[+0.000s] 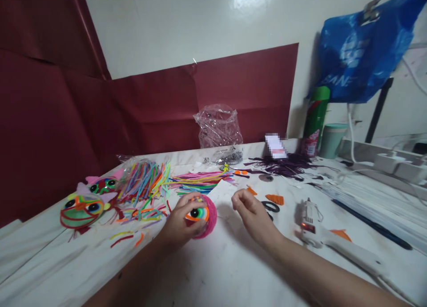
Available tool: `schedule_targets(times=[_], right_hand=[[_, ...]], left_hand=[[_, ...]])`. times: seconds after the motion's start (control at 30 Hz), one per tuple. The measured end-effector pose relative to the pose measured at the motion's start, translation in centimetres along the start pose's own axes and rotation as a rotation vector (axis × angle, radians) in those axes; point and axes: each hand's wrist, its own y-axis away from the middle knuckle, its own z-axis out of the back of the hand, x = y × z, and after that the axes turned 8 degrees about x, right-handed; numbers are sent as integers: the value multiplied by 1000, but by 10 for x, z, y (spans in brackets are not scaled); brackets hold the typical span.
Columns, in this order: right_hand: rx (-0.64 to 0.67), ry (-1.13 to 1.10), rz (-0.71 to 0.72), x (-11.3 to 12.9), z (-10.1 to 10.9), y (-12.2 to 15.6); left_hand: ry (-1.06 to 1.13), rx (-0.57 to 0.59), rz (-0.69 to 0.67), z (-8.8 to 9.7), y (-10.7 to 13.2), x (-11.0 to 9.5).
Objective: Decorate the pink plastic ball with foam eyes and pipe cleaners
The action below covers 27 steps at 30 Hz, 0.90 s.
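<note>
Craft piece (202,213), round, with a pink rim and an eye of orange, green and blue rings, sits in the left hand (180,220) just above the worktop (213,276), near the middle of the view. The left grip is clamped on it, fingers over the top and thumb along the lower side, with the pink rim towards the right hand (255,216). The right grip is curled with thumb and fingertips together, apart from the piece; I cannot tell whether anything small is pinched there.

Just beyond the right hand lie black rings (271,206) and an orange scrap (274,199). Further right, a white glue gun (315,236) lies on its side with an orange glow on its body, and beyond it a dark rod (370,222) slants across white strips.

Left of the left hand, short coloured stems (142,214) are scattered, with a thick heap of longer ones (140,182) behind. Two masks (82,211) rest at far left, one partly behind the other. Purple yarn (287,164) spreads at the back, left of a green can (316,120) and a pale cup (333,140). A clear bag (220,127) stands against the maroon sheet (153,107).
</note>
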Motion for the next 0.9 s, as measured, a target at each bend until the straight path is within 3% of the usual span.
schedule_targets(times=[0.37,0.67,0.9], right_hand=[[73,-40,-128,-17,-11,1],[62,-94,-133,-16,-11,2],[123,66,-50,-13,-14,9]], left_hand=[[19,-1,-10,-2,1,0],[20,-2,-31,-1,1,0],[-11,-11,-42,-2,1,2]])
